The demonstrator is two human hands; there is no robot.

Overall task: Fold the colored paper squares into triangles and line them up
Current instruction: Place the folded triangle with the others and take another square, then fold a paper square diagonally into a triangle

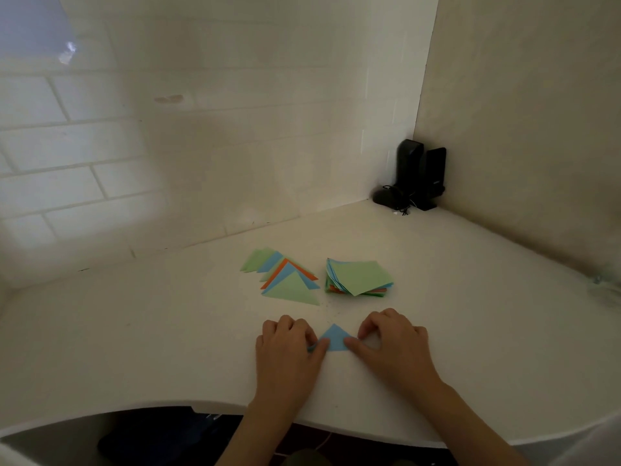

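Both corners of the blue triangle [333,338] were pinched by left hand [286,344] and right hand [391,341], near the counter edge [215,404].

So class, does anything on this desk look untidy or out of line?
Slightly. The stack of squares is fanned askew, its edges not flush. The folded triangles overlap loosely rather than sitting in a neat row. Nothing looks torn.

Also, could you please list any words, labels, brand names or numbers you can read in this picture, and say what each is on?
No text can be read.
Black speakers in the corner: a faint mark on the right one, too small and blurred to read.
Paper stack, folded triangles and the blue triangle between the hands: plain colour, no print visible.
Tiled wall: no signs or labels.
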